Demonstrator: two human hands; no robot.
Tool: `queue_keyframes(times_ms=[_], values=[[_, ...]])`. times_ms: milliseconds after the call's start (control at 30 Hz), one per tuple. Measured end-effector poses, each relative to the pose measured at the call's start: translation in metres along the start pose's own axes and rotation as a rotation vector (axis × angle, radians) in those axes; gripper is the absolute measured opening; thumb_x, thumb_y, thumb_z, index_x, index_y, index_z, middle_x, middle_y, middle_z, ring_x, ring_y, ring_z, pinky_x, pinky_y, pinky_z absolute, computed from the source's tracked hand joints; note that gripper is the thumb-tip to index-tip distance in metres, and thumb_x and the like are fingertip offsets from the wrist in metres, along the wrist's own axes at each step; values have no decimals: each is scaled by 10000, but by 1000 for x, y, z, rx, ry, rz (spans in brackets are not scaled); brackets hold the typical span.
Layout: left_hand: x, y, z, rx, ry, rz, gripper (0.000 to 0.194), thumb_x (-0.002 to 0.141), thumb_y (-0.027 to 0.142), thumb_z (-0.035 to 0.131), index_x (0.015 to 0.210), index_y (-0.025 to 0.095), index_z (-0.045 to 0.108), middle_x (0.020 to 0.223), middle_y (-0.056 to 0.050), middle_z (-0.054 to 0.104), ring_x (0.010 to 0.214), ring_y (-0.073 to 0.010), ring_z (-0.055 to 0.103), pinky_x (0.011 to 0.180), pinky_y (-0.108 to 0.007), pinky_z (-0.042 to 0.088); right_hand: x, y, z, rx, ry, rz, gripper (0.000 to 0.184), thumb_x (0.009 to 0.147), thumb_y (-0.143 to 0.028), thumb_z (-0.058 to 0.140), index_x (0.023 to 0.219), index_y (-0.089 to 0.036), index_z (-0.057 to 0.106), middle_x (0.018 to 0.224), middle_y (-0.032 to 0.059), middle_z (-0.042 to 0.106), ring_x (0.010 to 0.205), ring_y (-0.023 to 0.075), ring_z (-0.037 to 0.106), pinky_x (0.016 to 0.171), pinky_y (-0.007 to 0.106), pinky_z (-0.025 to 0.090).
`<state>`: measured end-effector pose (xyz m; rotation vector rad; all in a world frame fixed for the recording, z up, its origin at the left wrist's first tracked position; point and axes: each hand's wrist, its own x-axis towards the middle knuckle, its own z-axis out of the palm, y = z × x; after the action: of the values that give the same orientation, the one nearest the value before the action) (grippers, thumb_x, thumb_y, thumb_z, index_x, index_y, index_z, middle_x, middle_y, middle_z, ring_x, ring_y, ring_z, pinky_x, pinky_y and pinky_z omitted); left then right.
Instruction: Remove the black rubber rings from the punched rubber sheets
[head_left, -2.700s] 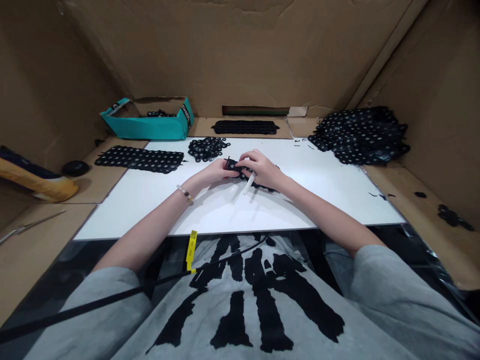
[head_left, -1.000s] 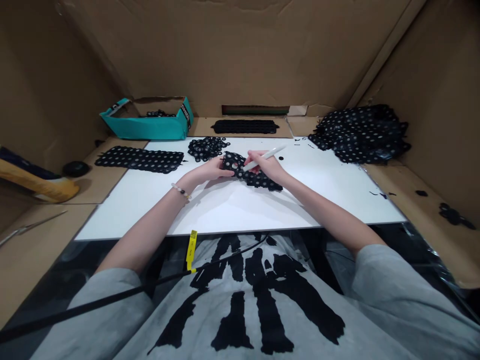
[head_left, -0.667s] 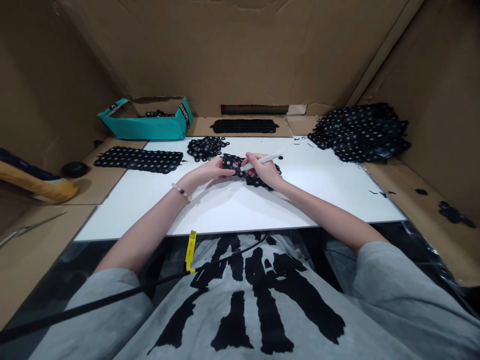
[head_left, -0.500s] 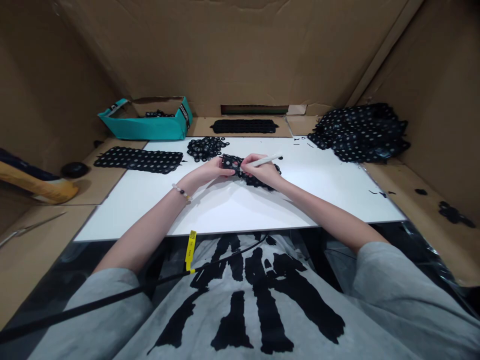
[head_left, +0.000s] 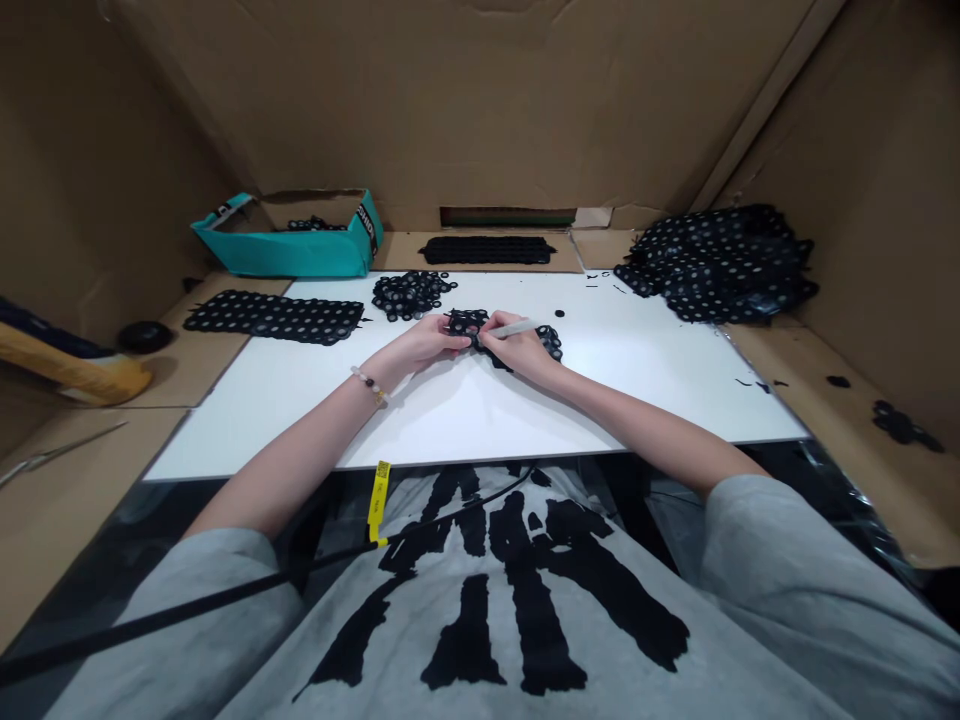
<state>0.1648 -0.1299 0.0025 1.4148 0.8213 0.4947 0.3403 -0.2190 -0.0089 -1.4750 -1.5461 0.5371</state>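
Near the middle of the white board, my left hand (head_left: 426,341) grips the left end of a black sheet with round holes (head_left: 466,320). My right hand (head_left: 521,350) is closed around a slim white pen-like tool (head_left: 516,328), its working end down at the sheet beside my left fingertips. Whether the tip goes into a hole is too small to tell. More black ring-shaped pieces (head_left: 552,343) show beyond my right hand, which partly covers them. A loose heap of black rings (head_left: 411,294) lies just past my left hand.
A teal box (head_left: 300,256) holding black rings stands back left, near a perforated black sheet (head_left: 277,317). Another dark strip (head_left: 486,250) lies at the back. Perforated sheets (head_left: 720,265) are piled back right. Scissors (head_left: 60,450) lie left; a small black disc (head_left: 560,314) sits on the board.
The white tool has tilted and now looks shorter, no longer reaching the small black disc. The sheet between my hands has shifted a little; both hands keep their grip.
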Motion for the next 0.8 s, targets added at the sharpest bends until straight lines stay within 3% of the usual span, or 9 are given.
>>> queue_keyframes(times_ms=[300,500,633,800], values=[[-3,6,-5,-50,-35,-66,326,630,152,900,776,132,609,720,-12,636,630,-97,568,640,-266,450,-1,-1,1,84,-13,-70,116,855,-285,526,757,-228,551,799,36,701,956,224,701,712,273,444],[-3,10,-5,-77,-38,-112,300,634,103,887,775,140,625,713,-11,648,631,-98,575,644,-255,463,-1,-4,-1,14,-11,-53,113,853,-290,542,762,-229,569,789,32,711,825,209,662,693,284,441],[-4,13,-4,-105,-28,-125,207,714,100,839,773,135,643,720,-32,657,636,-112,594,667,-270,494,1,-4,-7,-14,-10,-55,138,840,-317,561,741,-223,585,755,24,697,748,199,624,697,300,441],[-6,13,0,-111,1,-82,160,759,169,816,859,124,699,778,-60,688,645,-125,605,658,-289,503,4,-12,-24,73,38,-115,233,848,-276,438,746,-219,639,892,56,725,930,238,642,875,352,483]])
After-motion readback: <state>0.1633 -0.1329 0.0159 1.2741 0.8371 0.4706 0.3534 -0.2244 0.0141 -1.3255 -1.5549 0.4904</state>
